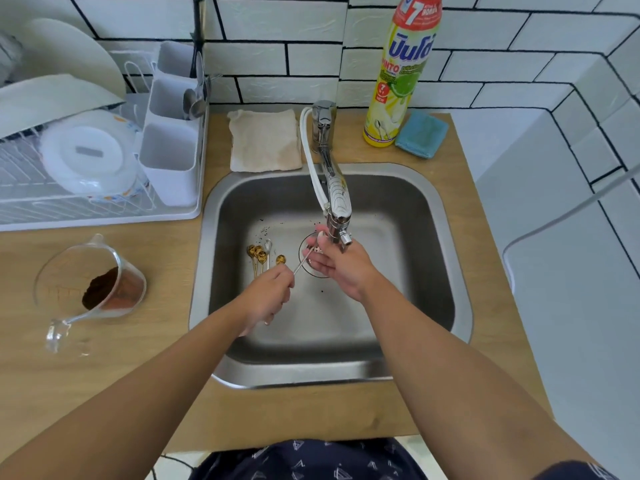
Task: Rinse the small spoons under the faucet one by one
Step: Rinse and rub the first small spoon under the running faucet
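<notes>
We see the left hand (268, 295) pinching the handle end of a silver spoon (304, 260) over the sink (433, 237), its long axis slanting up and right toward the faucet (337, 199). The right hand (337, 266) lies loosely open beneath the spout, its fingers (311, 241) seemingly touching the spoon's bowl. The gold spoons (258, 256) lie on the sink floor just left, bowls away from us.

I see both bare forearms reaching toward 12 o'clock, converging. My left hand (268, 296) is curled, fingers pinching a thin handle that points to 1 o'clock. My right hand (334, 263) lies at 2 o'clock from it, fingers extended toward 10 o'clock, loosely cupped.
</notes>
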{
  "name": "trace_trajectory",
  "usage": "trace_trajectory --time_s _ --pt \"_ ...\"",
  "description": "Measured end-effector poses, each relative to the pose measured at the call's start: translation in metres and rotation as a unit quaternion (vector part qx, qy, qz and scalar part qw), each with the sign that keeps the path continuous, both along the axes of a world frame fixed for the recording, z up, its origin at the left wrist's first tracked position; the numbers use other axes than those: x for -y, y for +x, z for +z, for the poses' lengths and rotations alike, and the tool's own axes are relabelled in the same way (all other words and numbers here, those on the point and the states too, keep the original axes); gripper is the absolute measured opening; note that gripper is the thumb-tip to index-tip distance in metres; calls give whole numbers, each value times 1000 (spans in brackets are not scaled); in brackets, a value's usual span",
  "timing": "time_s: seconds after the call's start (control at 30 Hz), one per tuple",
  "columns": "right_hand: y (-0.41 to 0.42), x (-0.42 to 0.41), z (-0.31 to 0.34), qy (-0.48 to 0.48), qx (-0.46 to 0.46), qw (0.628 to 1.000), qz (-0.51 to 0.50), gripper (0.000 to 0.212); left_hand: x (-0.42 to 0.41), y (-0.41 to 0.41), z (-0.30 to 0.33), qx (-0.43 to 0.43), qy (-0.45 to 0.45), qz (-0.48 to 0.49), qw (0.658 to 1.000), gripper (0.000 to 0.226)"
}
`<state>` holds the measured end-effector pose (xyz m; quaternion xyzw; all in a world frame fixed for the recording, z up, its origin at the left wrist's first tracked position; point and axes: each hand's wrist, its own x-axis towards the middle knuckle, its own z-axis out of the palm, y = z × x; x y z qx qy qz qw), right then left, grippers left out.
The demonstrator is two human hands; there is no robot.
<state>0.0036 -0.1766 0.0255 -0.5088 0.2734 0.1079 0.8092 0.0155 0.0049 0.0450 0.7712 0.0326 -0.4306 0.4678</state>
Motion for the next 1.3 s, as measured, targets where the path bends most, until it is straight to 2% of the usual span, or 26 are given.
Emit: trace_trajectory --time_s 0.1,0.2,0.3,0.43,0.57,0.67,0.8,0.93,1.0,1.1,1.23,1.3 --pt "1 4 -2 -9 -14 1000 2 3 3 -1 0 10 -2 12 1000 25" --pt "0 5 -6 -14 -22 1000 9 7 7 -7 -1 68 33 -1 997 36" --pt "-2 5 -7 21 -5 1000 18 9 7 -11 -5 94 47 -3 994 39" --pt "-12 2 -10 5 12 999 37 15 3 -16 -7 39 21 3 999 35" --pt "-21 3 -13 7 -23 1000 -5 13 1 -24 -5 -33 -17 10 999 34" --pt "-26 4 -13 33 -16 999 -7 19 2 -26 -5 -33 -12 1 999 35" --pt "-28 5 -12 -11 3 1000 24 13 6 -27 -8 -22 -14 7 1000 35" --pt "-24 8 -10 73 10 997 -10 20 7 -22 -10 -50 -26 15 998 38" --pt "-25 9 -11 99 23 995 0 13 5 -19 -12 -78 -43 30 996 43" --pt "-27 6 -14 29 32 999 12 3 1 -17 -15 -89 -49 8 995 49" --pt "-25 2 -18 -23 23 999 -28 17 3 -17 -15 -56 -29 -24 998 47" --pt "-24 0 -20 -26 25 999 -16 13 3 -15 -14 -43 -24 -20 999 47"
